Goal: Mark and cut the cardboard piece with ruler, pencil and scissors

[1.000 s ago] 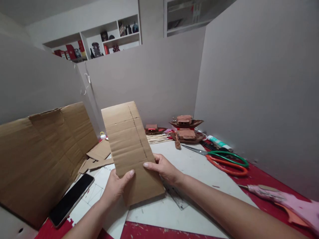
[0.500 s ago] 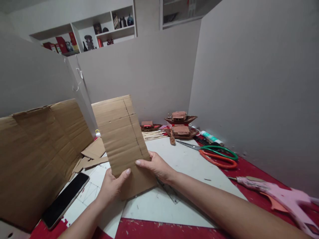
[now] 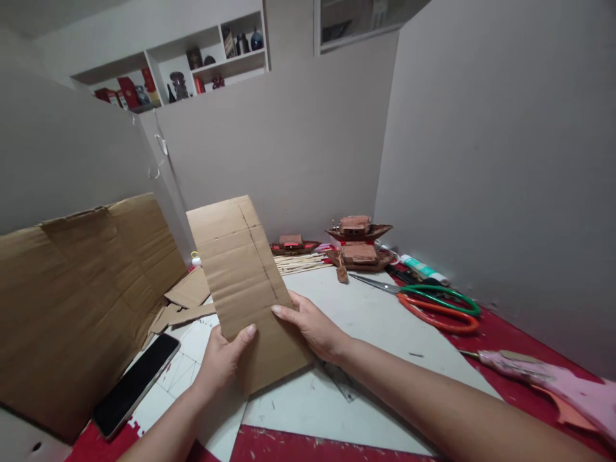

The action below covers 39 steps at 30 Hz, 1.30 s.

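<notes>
Both hands hold a rectangular piece of cardboard [image 3: 240,269], tilted up over the white sheet on the table. A dark line is drawn lengthwise near its right side, with a fainter one across the top. My left hand [image 3: 224,359] grips the lower left edge, thumb on the front face. On the right edge, a little higher, my right hand [image 3: 312,324] pinches the piece with its thumb in front. The other fingers are mostly hidden behind the cardboard. A clear ruler [image 3: 344,385] lies partly under my right forearm.
At right lie scissors [image 3: 433,305] with green and orange handles and a pink glue gun [image 3: 543,382]. Model boats [image 3: 359,253] and thin sticks [image 3: 303,263] stand at the back. A phone [image 3: 137,385], cardboard scraps [image 3: 190,289] and a large cardboard sheet [image 3: 91,295] are at left.
The cardboard's top edge has tilted slightly farther back, both hands keeping their hold. The whole view has shifted a little, so the surroundings appear farther right.
</notes>
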Each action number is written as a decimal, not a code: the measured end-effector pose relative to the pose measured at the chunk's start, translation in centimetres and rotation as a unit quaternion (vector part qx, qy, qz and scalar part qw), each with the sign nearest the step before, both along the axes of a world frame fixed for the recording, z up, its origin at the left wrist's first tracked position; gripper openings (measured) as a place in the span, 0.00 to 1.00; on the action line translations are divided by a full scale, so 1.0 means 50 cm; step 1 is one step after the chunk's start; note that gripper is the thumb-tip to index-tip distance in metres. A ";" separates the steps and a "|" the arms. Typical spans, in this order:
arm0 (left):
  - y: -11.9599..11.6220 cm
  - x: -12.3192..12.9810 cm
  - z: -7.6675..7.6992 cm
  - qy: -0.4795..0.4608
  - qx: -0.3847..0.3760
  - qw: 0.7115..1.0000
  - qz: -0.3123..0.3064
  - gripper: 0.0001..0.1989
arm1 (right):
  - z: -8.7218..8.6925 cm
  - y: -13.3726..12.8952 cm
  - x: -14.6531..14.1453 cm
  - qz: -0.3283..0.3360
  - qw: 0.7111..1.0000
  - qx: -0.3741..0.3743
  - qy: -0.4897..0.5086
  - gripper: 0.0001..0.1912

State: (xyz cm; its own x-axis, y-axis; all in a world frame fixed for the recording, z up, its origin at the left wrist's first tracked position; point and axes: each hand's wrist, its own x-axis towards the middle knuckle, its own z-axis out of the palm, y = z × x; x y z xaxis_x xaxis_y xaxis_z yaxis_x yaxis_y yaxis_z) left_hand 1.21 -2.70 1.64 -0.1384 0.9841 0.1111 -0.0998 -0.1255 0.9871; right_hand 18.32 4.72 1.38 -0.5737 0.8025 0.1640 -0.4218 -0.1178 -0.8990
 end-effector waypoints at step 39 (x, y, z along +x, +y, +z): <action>0.033 -0.055 -0.013 0.033 0.043 0.998 0.041 0.18 | -0.008 0.034 0.006 -0.140 0.989 0.020 0.036 0.09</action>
